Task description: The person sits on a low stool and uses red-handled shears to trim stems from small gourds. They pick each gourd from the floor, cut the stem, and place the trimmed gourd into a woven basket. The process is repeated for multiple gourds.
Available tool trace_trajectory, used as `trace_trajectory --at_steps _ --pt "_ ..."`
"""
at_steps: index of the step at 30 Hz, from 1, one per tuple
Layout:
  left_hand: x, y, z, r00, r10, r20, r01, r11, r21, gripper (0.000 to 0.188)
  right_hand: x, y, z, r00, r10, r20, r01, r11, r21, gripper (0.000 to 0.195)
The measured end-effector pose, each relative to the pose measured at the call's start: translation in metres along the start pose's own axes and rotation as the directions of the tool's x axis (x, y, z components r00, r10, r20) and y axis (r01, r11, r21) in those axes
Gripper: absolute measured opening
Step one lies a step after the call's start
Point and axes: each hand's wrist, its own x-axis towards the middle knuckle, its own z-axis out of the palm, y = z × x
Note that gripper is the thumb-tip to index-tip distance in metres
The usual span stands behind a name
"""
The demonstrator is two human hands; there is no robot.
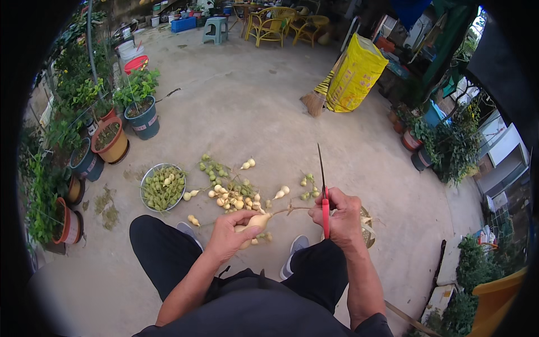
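My left hand (pixel 229 236) holds a pale bottle gourd (pixel 261 220) by its body, with the neck pointing right. A thin dry stem (pixel 289 209) runs from the gourd's top to the fingertips of my right hand (pixel 346 217), which pinch its far end. That same hand grips red-handled scissors (pixel 325 212), their dark blades pointing away from me. Past my left hand, a loose heap of small cream gourds (pixel 236 199) lies on the concrete floor. Green ones on stems (pixel 214 169) lie along its far side.
Left of the heap is a metal basin (pixel 145 201) full of green gourds. A woven basket (pixel 370 236) is partly hidden behind my right hand. Potted plants (pixel 143 120) line the left side. Farther off stand a straw broom (pixel 315 101) and a yellow sack (pixel 356 76).
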Motion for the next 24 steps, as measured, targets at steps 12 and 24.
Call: trace_trajectory --at_steps 12,24 --pt "0.008 -0.034 -0.006 0.979 -0.182 0.095 0.205 0.905 -0.373 0.037 0.009 0.002 -0.008 0.999 -0.038 -0.018 0.037 0.998 -0.059 0.019" --pt "0.002 -0.027 0.001 0.923 -0.256 0.286 0.351 0.864 -0.361 0.041 0.005 0.008 -0.006 0.986 0.154 -0.062 -0.137 0.965 0.224 0.015"
